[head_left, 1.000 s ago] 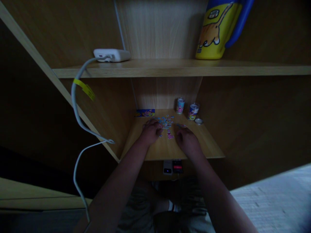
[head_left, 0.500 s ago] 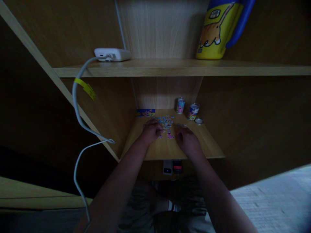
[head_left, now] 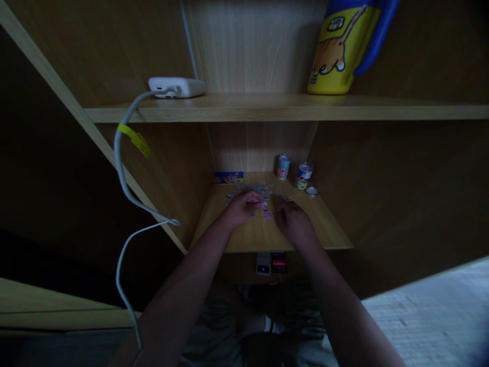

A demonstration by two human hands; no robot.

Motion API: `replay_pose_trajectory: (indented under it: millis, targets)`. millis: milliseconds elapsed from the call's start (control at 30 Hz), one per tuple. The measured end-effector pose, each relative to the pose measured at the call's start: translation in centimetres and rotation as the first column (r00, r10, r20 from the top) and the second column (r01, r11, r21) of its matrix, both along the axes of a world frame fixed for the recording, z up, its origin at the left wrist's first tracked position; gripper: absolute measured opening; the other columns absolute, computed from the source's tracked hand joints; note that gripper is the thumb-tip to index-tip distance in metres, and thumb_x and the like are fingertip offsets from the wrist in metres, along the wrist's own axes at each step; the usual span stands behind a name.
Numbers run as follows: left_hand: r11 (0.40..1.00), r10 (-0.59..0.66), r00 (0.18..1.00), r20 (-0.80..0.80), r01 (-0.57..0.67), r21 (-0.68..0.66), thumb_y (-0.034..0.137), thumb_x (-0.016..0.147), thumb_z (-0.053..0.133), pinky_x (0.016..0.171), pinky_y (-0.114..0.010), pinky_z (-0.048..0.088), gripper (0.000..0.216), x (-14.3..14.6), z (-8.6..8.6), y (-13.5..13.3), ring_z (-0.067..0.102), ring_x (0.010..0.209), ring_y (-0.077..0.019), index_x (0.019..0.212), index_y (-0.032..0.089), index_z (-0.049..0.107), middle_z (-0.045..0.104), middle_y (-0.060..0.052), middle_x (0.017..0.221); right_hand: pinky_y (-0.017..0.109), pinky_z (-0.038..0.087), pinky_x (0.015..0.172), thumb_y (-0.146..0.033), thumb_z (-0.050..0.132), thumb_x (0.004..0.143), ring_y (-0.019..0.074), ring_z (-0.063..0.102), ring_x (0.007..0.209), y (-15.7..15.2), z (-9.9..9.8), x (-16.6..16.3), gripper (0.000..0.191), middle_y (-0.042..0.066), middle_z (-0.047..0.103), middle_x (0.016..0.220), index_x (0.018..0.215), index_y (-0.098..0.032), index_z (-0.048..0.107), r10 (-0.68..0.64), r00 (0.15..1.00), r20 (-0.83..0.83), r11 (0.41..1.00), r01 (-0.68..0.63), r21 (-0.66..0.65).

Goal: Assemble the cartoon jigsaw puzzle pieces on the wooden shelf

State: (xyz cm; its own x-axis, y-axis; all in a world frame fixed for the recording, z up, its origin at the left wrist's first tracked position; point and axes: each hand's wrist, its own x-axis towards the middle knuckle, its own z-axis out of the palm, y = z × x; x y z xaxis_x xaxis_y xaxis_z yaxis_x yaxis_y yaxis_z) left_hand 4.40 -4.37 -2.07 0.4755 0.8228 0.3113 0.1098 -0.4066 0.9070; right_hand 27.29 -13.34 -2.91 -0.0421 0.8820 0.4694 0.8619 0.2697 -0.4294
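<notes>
Several small blue and pink puzzle pieces (head_left: 263, 192) lie scattered on a low wooden shelf (head_left: 267, 234). My left hand (head_left: 241, 208) rests over the left part of the pile, its fingers stretched toward the pieces in the middle. My right hand (head_left: 293, 223) lies palm down just right of the pile, fingers curled, next to a pink piece (head_left: 268, 215). In the dim light I cannot make out anything held in either hand.
Two small printed tins (head_left: 283, 166) (head_left: 303, 176) and a round lid (head_left: 312, 191) stand at the shelf's back right. A blue picture card (head_left: 228, 178) leans at the back left. Above, a white charger (head_left: 176, 86) with a hanging cable (head_left: 122, 178) and a yellow-blue jug (head_left: 344, 46) sit on the upper shelf.
My left hand has slid a little to the right, fingers reaching further into the pile. My right hand has barely moved.
</notes>
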Motion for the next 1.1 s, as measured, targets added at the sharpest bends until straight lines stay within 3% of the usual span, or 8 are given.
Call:
replay_pose_trajectory:
  millis: [167, 367, 600, 767, 967, 1100]
  targets:
    - [1.000, 0.007, 0.999, 0.053, -0.005, -0.029, 0.053, 0.092, 0.089, 0.093, -0.036, 0.060, 0.042, 0.0, 0.2, -0.1, 0.079, 0.101, -0.0232, 0.117, 0.020, 0.079, 0.085, -0.008, 0.109, 0.037, 0.055, 0.091, -0.016, 0.061, 0.103, 0.0275, 0.073, 0.097, 0.0, -0.1, 0.0, 0.013, 0.013, 0.077, 0.106, 0.102, -0.020, 0.073, 0.009, 1.000, 0.005, 1.000, -0.009, 0.005]
    - [0.998, -0.002, 1.000, 0.019, 0.004, -0.063, 0.050, 0.090, 0.091, 0.081, -0.032, 0.060, 0.047, -0.2, 0.0, -0.1, 0.080, 0.090, -0.0218, 0.125, 0.020, 0.079, 0.086, -0.007, 0.105, 0.040, 0.057, 0.094, -0.018, 0.060, 0.104, 0.0289, 0.073, 0.100, 0.1, -0.1, 0.1, 0.014, 0.014, 0.078, 0.107, 0.100, -0.021, 0.074, 0.017, 1.000, 0.002, 1.000, -0.017, 0.021]
    - [0.989, -0.075, 0.995, -0.062, 0.082, 0.125, 0.049, 0.099, 0.083, 0.089, -0.033, 0.062, 0.031, 0.0, 0.6, -0.7, 0.081, 0.092, -0.0218, 0.100, 0.019, 0.087, 0.088, -0.009, 0.099, 0.045, 0.060, 0.104, -0.030, 0.063, 0.111, 0.0300, 0.075, 0.116, -0.3, 0.3, 0.1, 0.025, 0.013, 0.079, 0.123, 0.132, -0.023, 0.073, 0.263, 0.959, -0.108, 0.961, -0.250, 0.121]
    - [0.983, -0.099, 0.992, -0.073, 0.109, 0.145, 0.055, 0.099, 0.083, 0.091, -0.034, 0.063, 0.037, 0.0, 0.8, -1.0, 0.083, 0.095, -0.0230, 0.113, 0.021, 0.087, 0.089, -0.009, 0.105, 0.040, 0.061, 0.095, -0.031, 0.062, 0.112, 0.0259, 0.077, 0.103, -0.6, 0.8, 0.2, 0.018, 0.009, 0.081, 0.111, 0.117, -0.025, 0.079, 0.333, 0.926, -0.178, 0.942, -0.319, 0.100]
    - [0.989, -0.114, 0.993, -0.041, 0.117, 0.091, 0.056, 0.095, 0.087, 0.098, -0.039, 0.063, 0.042, 0.5, 0.2, -0.9, 0.083, 0.100, -0.0251, 0.121, 0.022, 0.084, 0.088, -0.009, 0.106, 0.036, 0.059, 0.089, -0.043, 0.067, 0.108, 0.0243, 0.078, 0.095, -0.4, 1.3, 0.6, 0.023, 0.007, 0.085, 0.105, 0.103, -0.026, 0.082, 0.284, 0.890, -0.358, 0.952, -0.307, -0.006]
    - [0.984, -0.041, 0.997, -0.060, 0.050, 0.169, 0.050, 0.101, 0.080, 0.096, -0.038, 0.062, 0.031, 0.4, 0.3, -0.7, 0.081, 0.100, -0.0242, 0.116, 0.023, 0.085, 0.088, -0.007, 0.108, 0.037, 0.061, 0.088, -0.055, 0.071, 0.101, 0.0245, 0.079, 0.093, 0.5, 0.4, 1.0, 0.033, 0.008, 0.086, 0.104, 0.108, -0.024, 0.080, 0.167, 0.808, -0.565, 0.964, -0.253, -0.077]
